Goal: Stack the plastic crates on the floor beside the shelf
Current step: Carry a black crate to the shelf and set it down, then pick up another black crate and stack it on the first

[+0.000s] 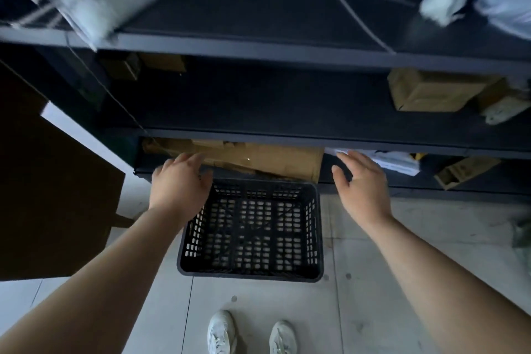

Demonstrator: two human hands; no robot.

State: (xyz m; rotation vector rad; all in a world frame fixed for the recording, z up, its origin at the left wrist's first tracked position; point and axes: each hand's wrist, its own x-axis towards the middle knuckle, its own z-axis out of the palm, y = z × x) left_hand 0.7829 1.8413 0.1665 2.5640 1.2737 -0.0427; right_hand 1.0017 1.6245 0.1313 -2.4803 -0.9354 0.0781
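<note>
A black perforated plastic crate (251, 231) stands upright on the pale floor just in front of the dark metal shelf (258, 135). It holds nothing. My left hand (179, 181) hovers over the crate's far left corner, fingers relaxed and spread, holding nothing. My right hand (360, 184) hangs to the right of the crate's far right corner, fingers straight, empty as well. Whether either hand touches the crate I cannot tell.
Flattened cardboard (258, 159) lies on the bottom shelf behind the crate. Cardboard boxes (431, 90) sit on the middle shelf at right; plastic bags and thin rods lie on the top one. A large brown board (51, 181) leans at left. My white shoes (250, 333) stand behind the crate.
</note>
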